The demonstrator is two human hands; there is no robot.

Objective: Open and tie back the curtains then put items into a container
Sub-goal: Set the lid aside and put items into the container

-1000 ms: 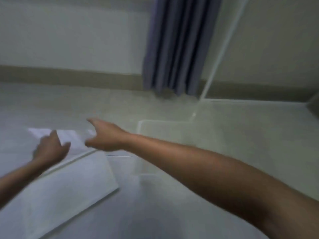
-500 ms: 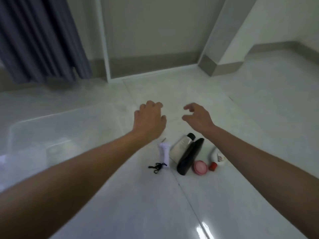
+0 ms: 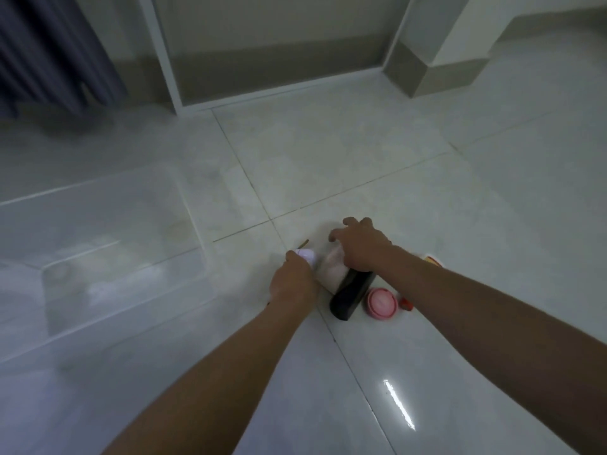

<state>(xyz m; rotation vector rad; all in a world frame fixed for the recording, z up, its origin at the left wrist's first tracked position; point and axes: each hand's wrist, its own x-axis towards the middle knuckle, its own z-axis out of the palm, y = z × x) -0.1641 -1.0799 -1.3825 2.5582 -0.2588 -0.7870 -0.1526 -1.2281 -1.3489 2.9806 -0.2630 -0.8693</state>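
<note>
Several toiletries lie together on the tiled floor. My left hand (image 3: pixel 294 280) grips a small white device (image 3: pixel 308 256) at the left of the group. My right hand (image 3: pixel 361 244) curls over the top end of a black bottle (image 3: pixel 349 295), which lies beside a white tube (image 3: pixel 333 269). A pink round jar (image 3: pixel 382 303) sits to the right of the black bottle. Behind my right forearm, a white bottle with a red cap (image 3: pixel 406 303) is mostly hidden. A clear plastic container (image 3: pixel 124 221) stands open on the floor to the left. The grey-blue curtain (image 3: pixel 49 50) hangs at the upper left.
A white door frame (image 3: pixel 167 60) and a wall with a grey skirting run along the far side. A wall corner (image 3: pixel 423 73) juts out at the upper right. Glossy pale tiles cover the floor around the items.
The view swung from the curtain and the container's lid to the items on the floor. Both hands came down from above the items onto them.
</note>
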